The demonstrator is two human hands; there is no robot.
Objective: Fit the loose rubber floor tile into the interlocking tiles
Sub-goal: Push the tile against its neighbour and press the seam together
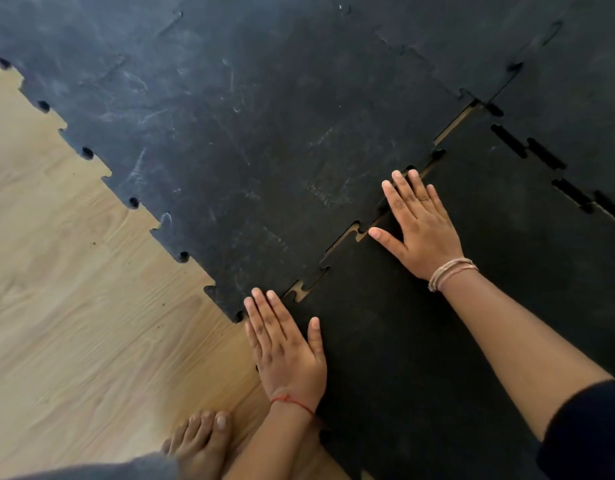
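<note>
There is one view only, a wide-angle camera worn on the head, looking steeply down and forward from close above the floor. It faces the toothed seam where the loose tile (455, 341) meets the laid interlocking tiles (247, 133), with bare wooden floor (74, 306) along the left edge. Both forearms reach in from the bottom, and a foot (202, 441) shows at the bottom edge.

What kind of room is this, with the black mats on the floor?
Probably a home gym or play room being fitted out, though no walls show. Black interlocking tiles cover a wood-look floor, and both bare hands, left and right, press a loose tile into them.
</note>
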